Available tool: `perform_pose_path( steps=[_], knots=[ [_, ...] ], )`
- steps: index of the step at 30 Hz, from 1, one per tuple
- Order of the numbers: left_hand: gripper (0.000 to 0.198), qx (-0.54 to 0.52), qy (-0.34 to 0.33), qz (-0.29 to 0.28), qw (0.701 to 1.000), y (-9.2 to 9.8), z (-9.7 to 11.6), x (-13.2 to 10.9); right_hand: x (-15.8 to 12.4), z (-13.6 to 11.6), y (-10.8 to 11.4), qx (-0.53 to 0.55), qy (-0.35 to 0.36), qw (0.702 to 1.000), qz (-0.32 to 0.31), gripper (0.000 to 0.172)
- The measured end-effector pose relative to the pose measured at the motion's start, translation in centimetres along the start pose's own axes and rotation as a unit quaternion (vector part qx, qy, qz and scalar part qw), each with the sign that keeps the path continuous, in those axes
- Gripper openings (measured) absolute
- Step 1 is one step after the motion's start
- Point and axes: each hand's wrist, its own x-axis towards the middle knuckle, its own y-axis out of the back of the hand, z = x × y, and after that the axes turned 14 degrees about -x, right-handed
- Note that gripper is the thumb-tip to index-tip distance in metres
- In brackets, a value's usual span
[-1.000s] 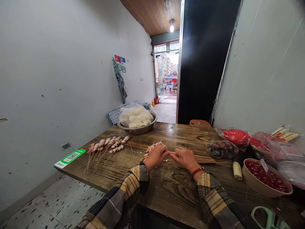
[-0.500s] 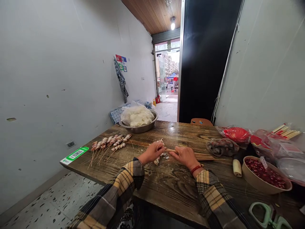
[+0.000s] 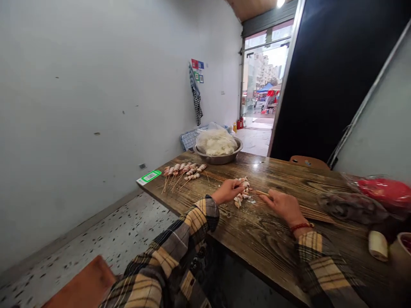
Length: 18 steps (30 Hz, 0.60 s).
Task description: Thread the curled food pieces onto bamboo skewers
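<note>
My right hand [image 3: 284, 206] is closed around a thin wooden skewer [image 3: 259, 192], which points left toward my left hand. The fingers of my left hand [image 3: 228, 191] are pinched together near the skewer's tip; what they hold is hidden. Under and beside the left fingers lies a small heap of pinkish-white pieces that look like garlic cloves [image 3: 238, 200]. A bundle of bare skewers [image 3: 316, 214] lies on the table behind my right hand. Farther left, several skewers threaded with similar cloves [image 3: 182, 168] rest side by side.
On the wooden table [image 3: 257, 239], a metal basin [image 3: 218, 160] holds a plastic bag of white stuff [image 3: 216, 143]. A green payment card [image 3: 150, 176] lies at the left corner. To the right are a crumpled cloth [image 3: 349, 206], a red bagged item [image 3: 385, 190], a pale cylinder [image 3: 378, 245] and a bowl's rim [image 3: 400, 236].
My view has swung left, so the scene sits farther right and the scissors are out of view. The hands are slightly farther apart, with more of the skewer showing between them.
</note>
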Motion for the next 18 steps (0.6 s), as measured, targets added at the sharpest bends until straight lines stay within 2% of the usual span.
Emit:
perform_pose_path(
  steps=[3,9,12,14,16,18],
  knots=[
    [0.028,-0.041,0.027,0.043,0.998,2.3,0.1,-2.1,0.0,0.8,-0.6,-0.012,-0.012,0.999,-0.027,0.056],
    [0.023,-0.08,0.05,0.195,0.976,6.7,-0.8,-6.8,-0.2,3.5,-2.1,0.034,-0.084,0.993,-0.074,0.059],
    [0.023,-0.125,0.06,0.249,0.959,7.5,-0.9,-8.8,-0.3,4.6,-3.3,0.043,-0.103,0.99,-0.087,0.062],
    [0.024,-0.144,0.065,0.265,0.951,7.5,-0.8,-9.9,-0.4,4.9,-3.8,0.028,-0.1,0.993,-0.065,0.06],
    [0.024,-0.157,0.068,0.274,0.946,7.6,-0.7,-10.7,-0.5,5.0,-3.9,0.015,-0.081,0.996,-0.036,0.056],
    [0.026,-0.176,0.071,0.285,0.94,7.8,-0.7,-11.3,-0.6,5.0,-3.7,0.012,-0.048,0.998,-0.037,0.056]
  ],
)
